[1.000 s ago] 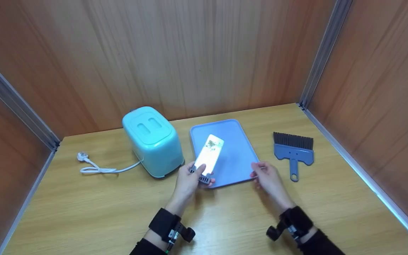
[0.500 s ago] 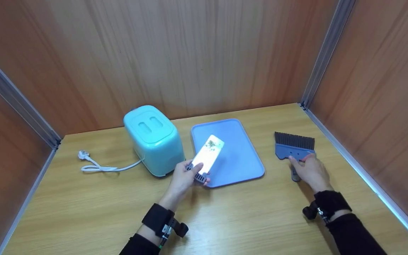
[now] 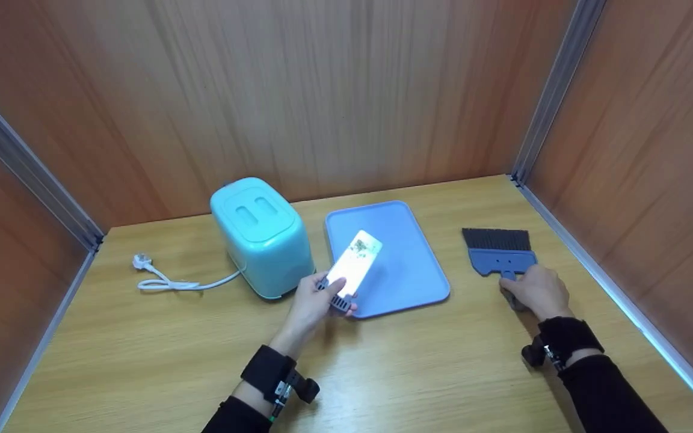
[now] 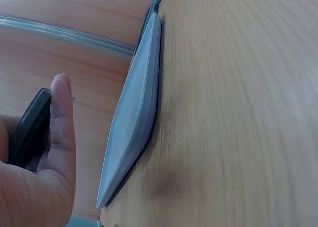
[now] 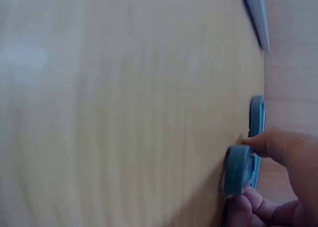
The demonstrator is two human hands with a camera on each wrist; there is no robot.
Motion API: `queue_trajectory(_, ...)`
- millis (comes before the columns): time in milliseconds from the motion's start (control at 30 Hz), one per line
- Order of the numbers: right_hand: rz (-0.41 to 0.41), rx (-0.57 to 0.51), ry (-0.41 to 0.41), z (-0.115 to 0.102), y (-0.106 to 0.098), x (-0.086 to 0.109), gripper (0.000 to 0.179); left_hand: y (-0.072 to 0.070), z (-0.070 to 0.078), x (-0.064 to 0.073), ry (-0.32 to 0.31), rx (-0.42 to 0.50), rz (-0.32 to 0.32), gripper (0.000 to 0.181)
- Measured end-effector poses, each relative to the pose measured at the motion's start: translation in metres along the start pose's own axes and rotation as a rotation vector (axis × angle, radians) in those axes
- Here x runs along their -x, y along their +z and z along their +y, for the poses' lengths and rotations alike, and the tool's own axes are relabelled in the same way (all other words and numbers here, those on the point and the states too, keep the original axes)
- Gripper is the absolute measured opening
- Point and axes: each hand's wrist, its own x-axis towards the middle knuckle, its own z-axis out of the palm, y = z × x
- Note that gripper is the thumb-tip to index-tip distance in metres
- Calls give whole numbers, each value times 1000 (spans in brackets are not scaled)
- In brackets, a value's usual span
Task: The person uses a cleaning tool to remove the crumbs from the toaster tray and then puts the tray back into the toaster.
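Observation:
My left hand [image 3: 311,299] pinches the dark slotted end of a shiny metal crumb tray [image 3: 355,260], thumb on top. Small dark crumbs lie near the crumb tray's far end, which hovers over a blue serving tray [image 3: 403,258]. In the left wrist view, the crumb tray's dark handle [image 4: 31,130] sits between thumb and fingers. On the right, my right hand [image 3: 540,292] grips the handle of a blue hand brush [image 3: 502,261] with dark bristles. The right wrist view shows thumb and fingers about the handle's end [image 5: 237,171]; the bristles are hidden there.
A turquoise toaster [image 3: 265,240] stands left of the serving tray. Its white cord [image 3: 172,287] is bundled on the table [image 3: 202,355], ending in a plug [image 3: 141,263]. Wood-look panels [image 3: 298,102] enclose the back and sides.
My right hand has left the serving tray's near right corner, moved right to the brush and taken its handle. The brush has turned slightly. My left hand still holds the crumb tray over the serving tray.

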Motion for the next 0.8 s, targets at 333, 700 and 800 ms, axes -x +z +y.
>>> queue_trajectory(333, -295, -511, 136, 21, -20, -8, 34, -1, 1, -1, -15, -17, -7, 43)
queue_trajectory(700, -191, -317, 140, 34, -16, -18, 69, -4, 2, -1, -39, -49, -32, 49)
queue_trajectory(800, -128, -271, 118, 35, -13, -17, 73, -6, 3, -1, -43, -62, -39, 48)
